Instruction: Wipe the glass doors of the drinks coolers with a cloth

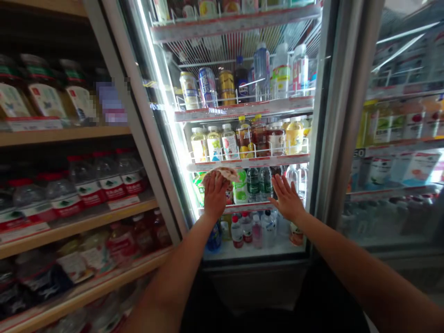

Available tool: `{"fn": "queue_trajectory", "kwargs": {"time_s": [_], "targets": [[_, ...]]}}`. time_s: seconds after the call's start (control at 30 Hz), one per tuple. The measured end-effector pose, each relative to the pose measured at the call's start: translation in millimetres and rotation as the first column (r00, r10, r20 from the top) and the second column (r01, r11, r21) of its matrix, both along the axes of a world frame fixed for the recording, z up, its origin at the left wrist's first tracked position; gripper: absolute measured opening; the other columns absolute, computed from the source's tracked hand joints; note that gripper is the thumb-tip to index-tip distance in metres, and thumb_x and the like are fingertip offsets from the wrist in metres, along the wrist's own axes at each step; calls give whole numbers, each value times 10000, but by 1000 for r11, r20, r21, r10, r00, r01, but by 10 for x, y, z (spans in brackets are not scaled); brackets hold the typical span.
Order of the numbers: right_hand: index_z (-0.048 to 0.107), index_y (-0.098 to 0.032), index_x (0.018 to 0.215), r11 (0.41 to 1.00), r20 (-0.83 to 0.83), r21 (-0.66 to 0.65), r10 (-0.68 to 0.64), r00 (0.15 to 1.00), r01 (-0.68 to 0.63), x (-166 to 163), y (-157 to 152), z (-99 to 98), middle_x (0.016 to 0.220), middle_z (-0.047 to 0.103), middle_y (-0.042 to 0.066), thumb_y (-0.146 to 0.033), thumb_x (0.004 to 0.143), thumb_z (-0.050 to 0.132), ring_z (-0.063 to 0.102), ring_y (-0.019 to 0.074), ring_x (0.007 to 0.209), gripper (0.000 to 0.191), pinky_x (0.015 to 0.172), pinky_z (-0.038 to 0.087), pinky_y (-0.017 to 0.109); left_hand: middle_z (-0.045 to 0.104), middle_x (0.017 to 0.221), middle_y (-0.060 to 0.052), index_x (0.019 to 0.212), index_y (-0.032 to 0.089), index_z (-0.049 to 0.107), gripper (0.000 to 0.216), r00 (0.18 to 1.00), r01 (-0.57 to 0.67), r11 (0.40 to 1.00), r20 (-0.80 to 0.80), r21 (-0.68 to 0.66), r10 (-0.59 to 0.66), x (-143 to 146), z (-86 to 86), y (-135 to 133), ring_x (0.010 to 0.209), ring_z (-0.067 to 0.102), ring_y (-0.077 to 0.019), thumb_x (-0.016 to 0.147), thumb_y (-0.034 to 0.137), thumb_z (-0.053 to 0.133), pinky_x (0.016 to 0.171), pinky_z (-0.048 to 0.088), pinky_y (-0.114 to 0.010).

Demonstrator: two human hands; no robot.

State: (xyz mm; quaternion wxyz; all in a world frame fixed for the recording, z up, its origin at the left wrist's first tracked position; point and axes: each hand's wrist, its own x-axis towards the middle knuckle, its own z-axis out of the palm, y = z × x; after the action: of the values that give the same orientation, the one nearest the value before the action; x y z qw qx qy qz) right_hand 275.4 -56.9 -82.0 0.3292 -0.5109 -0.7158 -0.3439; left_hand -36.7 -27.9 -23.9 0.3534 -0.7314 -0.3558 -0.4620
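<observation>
My left hand (215, 194) is closed on a crumpled cloth (224, 175) and presses it against the glass door (243, 138) of a lit drinks fridge, at the height of the third shelf. My right hand (287, 198) is open, fingers spread, flat on the same glass a little to the right. Behind the glass stand bottles (258, 182) of water and green-labelled drinks. Both forearms reach up from the bottom of the view.
Wooden shelves (69, 226) on the left carry water bottles with red labels and jars above. A second fridge door (398, 138) with cartons and bottles is on the right. A metal frame (333, 115) separates the two doors.
</observation>
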Motion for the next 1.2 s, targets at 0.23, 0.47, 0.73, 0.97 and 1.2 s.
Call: {"fn": "queue_trajectory", "kwargs": {"time_s": [0.23, 0.47, 0.73, 0.97, 1.2], "targets": [[-170, -258, 1582, 999, -17, -34, 2, 1000, -2, 8, -14, -12, 1688, 99, 91, -485, 997, 450, 134, 300, 1555, 882, 1219, 239, 605, 444, 1561, -69, 1471, 237, 467, 529, 992, 13, 1000, 127, 27, -17, -41, 411, 41, 1532, 236, -209, 959, 148, 371, 1272, 209, -518], [-184, -267, 1579, 997, -17, -72, -12, 1000, 11, 3, -24, -18, 1691, 76, 76, -496, 989, 465, 111, 306, 1559, 905, 1222, 224, 614, 612, 1392, -109, 1429, 197, 507, 515, 983, 107, 993, 144, 49, -113, -113, -82, -76, 1476, 360, -210, 937, 136, 368, 1228, 299, -496], [-182, -265, 1581, 998, -31, -66, -26, 999, 24, -17, -59, -12, 1688, 104, 78, -468, 995, 468, 112, 301, 1560, 898, 1224, 218, 613, 684, 1232, -85, 1301, 210, 623, 432, 964, 103, 994, 244, 36, -109, -168, 239, -95, 1220, 577, -204, 936, 145, 401, 1102, 436, -408], [-216, -268, 1564, 996, -22, -83, -28, 999, 26, -25, -60, -11, 1694, 45, 75, -473, 993, 466, 111, 306, 1560, 913, 1218, 224, 610, 652, 1187, -67, 926, 226, 730, 288, 922, 110, 985, 355, 132, -151, -255, 424, -191, 1200, 572, -207, 965, 193, 447, 1044, 485, -418], [-208, -274, 1567, 996, -45, -83, -30, 999, 26, -48, -66, -26, 1696, 42, 73, -484, 1003, 440, 102, 305, 1561, 885, 1230, 184, 609, 478, 1497, -124, 1318, 211, 596, 388, 982, 99, 991, 151, 86, -112, -93, 152, -100, 1511, 280, -287, 944, 186, 493, 1213, 333, -544]]}}
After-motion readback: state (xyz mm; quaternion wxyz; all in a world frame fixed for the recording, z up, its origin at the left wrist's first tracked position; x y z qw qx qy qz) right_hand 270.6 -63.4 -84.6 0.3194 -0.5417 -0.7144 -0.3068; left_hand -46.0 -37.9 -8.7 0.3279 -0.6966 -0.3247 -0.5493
